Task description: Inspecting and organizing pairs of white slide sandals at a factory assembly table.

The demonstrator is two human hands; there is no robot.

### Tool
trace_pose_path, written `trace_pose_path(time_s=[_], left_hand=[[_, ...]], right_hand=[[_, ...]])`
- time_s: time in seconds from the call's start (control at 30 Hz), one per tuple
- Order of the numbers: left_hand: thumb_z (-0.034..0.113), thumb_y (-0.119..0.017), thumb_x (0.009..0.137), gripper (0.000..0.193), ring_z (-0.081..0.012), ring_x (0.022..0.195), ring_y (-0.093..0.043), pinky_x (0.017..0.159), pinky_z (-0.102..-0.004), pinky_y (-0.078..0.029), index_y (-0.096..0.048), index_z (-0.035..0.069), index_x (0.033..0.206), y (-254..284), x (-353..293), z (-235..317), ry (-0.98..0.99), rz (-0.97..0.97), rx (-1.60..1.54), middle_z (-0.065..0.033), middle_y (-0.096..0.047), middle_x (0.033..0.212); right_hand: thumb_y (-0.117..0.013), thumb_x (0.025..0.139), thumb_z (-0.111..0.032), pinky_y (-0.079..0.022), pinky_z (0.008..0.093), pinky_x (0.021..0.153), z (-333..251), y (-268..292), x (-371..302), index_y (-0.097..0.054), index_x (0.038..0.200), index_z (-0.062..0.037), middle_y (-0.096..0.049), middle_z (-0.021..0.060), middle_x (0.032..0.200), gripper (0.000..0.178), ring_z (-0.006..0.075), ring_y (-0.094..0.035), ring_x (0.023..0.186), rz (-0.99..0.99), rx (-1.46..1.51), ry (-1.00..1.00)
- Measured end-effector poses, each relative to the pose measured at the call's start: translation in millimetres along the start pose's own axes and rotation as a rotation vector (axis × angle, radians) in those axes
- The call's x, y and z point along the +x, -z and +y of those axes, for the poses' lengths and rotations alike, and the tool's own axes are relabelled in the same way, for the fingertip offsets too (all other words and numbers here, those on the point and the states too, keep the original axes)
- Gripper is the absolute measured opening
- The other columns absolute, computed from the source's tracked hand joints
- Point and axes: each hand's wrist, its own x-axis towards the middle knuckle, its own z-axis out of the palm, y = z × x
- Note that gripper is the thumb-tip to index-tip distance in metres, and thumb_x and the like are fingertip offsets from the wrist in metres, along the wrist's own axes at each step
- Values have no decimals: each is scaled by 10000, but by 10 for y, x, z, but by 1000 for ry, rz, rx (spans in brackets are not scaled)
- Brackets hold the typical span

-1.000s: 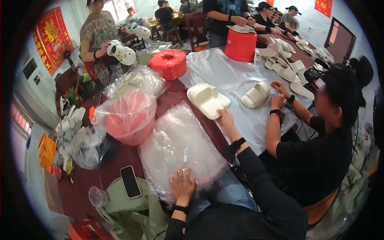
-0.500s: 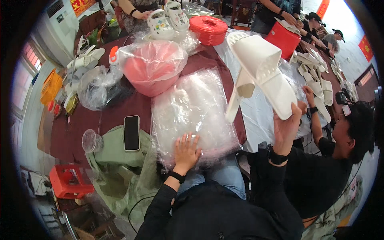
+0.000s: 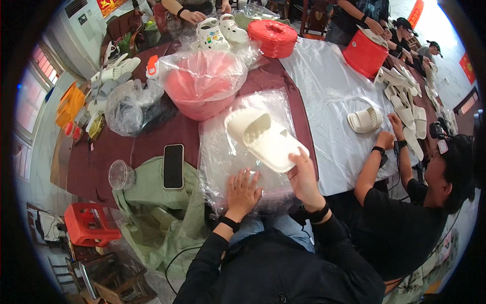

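My right hand (image 3: 304, 181) pinches a cream slide slipper (image 3: 276, 147) by its heel, thumb on top. The slipper is tilted above a stack of clear plastic bags (image 3: 215, 169); whether it touches them I cannot tell. My left hand (image 3: 243, 193) lies flat on the near part of that stack, fingers spread, holding nothing. Another cream slipper (image 3: 364, 120) rests on the white-covered table to the right, near a co-worker's hands.
Behind the bags stands a pink tub (image 3: 202, 91) under clear plastic. A phone (image 3: 173, 166) and a clear round container (image 3: 121, 176) lie left, by green cloth. White clogs (image 3: 212, 35), a red twine roll (image 3: 272, 38) and a red bucket (image 3: 365, 52) stand farther back. A co-worker sits close on my right.
My right hand has brought the slipper left and inward, from over the white sheet to above the bags. My left hand stays on the stack. The view has shifted slightly.
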Motion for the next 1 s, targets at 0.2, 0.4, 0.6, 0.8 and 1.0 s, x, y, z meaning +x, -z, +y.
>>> trace_pose_path(time_s=[0.2, 0.4, 0.6, 0.8, 1.0], left_hand=[[381, -525, 856, 541, -294, 1277, -343, 1051, -496, -232, -424, 181, 1348, -1, 19, 10, -25, 30, -6, -118, -403, 1368], [390, -547, 845, 462, -316, 1270, -351, 1057, -507, -211, -546, 126, 1224, -62, -11, -2, -26, 43, 9, -132, -433, 1326], [397, -550, 838, 435, -303, 1300, -327, 1060, -502, -210, -589, 119, 1171, -71, 5, 20, -5, 22, 40, -134, -471, 1295], [404, -537, 845, 444, -294, 1314, -305, 1062, -502, -202, -591, 110, 1174, -25, 2, 18, 0, -5, -15, -123, -455, 1314], [399, -535, 848, 436, -292, 1314, -296, 1059, -507, -200, -596, 104, 1163, -7, -1, -9, -9, 8, 4, -121, -446, 1322]], right_hand=[[-522, 891, -107, -480, 245, 760, 451, 499, 27, -511, 1169, -29, -613, 49, 1056, 289, 108, -596, 903, 108, -205, -129], [-516, 895, -124, -497, 281, 745, 439, 772, -93, -525, 1160, -37, -614, 47, 1043, 280, 132, -605, 886, 79, -396, -253], [-538, 884, -123, -494, 291, 753, 531, 995, -120, -538, 1131, -51, -595, 47, 1080, 258, 148, -598, 902, 159, -370, -333], [-623, 812, -122, -409, 387, 921, 503, 746, -141, -536, 1152, -40, -470, 185, 1248, 360, 309, -484, 1137, 172, -1067, 368], [-651, 771, -176, -249, 493, 1048, 696, 786, 303, -655, 1050, -159, -365, 249, 1362, 280, 410, -299, 1293, -180, -1412, 501]])
